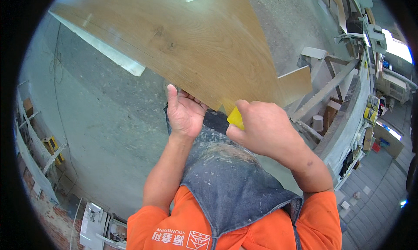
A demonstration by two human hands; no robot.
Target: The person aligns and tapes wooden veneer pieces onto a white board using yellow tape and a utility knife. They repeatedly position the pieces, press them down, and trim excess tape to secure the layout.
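A large wood-grain board, light brown with a dark knot, stretches from the upper left to just in front of me. My left hand is palm up at its near edge, thumb raised and apart, with fingertips partly hidden beneath the edge. My right hand is closed around a small yellow hand tool at the board's near right corner. Most of that tool is covered by my fingers, so its exact kind does not show. A dusty dark apron hangs below both hands.
A smaller wood-grain piece adjoins the board's right side. White-edged panels lie under its left. On the right stand a wooden frame, a white cup-like container and a cluttered bench; a rack stands left. A cable trails over the floor.
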